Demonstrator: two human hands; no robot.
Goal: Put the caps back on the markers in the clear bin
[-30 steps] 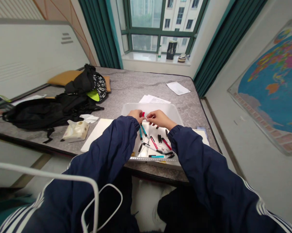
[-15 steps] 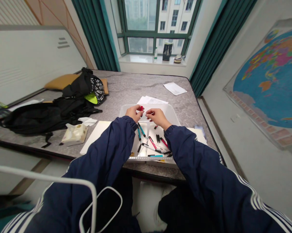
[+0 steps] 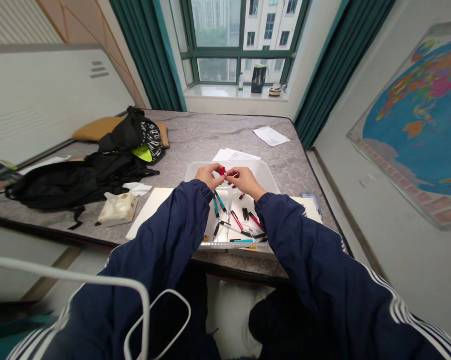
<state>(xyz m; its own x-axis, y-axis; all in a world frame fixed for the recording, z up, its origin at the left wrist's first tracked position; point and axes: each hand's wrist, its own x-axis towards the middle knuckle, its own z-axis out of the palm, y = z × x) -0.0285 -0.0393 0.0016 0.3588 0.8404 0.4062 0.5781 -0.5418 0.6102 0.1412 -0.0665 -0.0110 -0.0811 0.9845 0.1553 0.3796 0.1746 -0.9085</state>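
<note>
Over a translucent plastic bin [image 3: 267, 176], my left hand [image 3: 207, 174] pinches a small red piece [image 3: 222, 170] that looks like a pen part. The fingertips of my right hand [image 3: 245, 181] are closed and meet the left fingertips at that piece. A tiny pale bit shows between the two hands, too small to name. Below them in the bin lie loose pen parts: teal pens [image 3: 220, 201], a red pen [image 3: 236, 220], short black caps [image 3: 245, 214] and a clear-and-black pen [image 3: 235, 228]. My right sleeve hides part of the bin's right side.
The bin stands on a grey mattress [image 3: 195, 135]. To its left are a tissue pack [image 3: 118, 209], a white board [image 3: 146, 212] and black backpacks [image 3: 60, 185]. Paper sheets [image 3: 271, 135] lie behind. A white cable [image 3: 97, 277] loops across the lower left foreground.
My two hands have come together, closing the small gap between their fingertips. The red piece now touches or nearly touches the right fingertips. The view has shifted slightly.
</note>
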